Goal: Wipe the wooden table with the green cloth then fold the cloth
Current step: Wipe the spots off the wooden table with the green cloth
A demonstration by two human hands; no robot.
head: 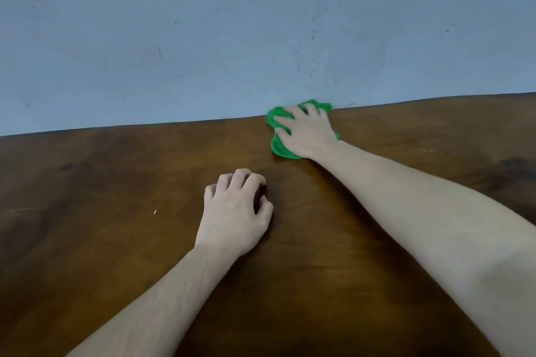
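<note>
Wiping now: the right hand (307,132) presses flat on the green cloth (282,151) with fingers spread over it, holding it down.
Cloth place: at the far edge of the wooden surface (116,211), touching the blue wall (203,38).
Left hand (235,211): rests on the surface near the middle, fingers curled in, holding nothing.
Cloth feel: it looks soft, light and floppy, and it is bunched up under the palm.
Where to hold: press on top to wipe; pinch two corners later to fold.
Job so far: I think the wiping is not done, and the folding is not started.
</note>
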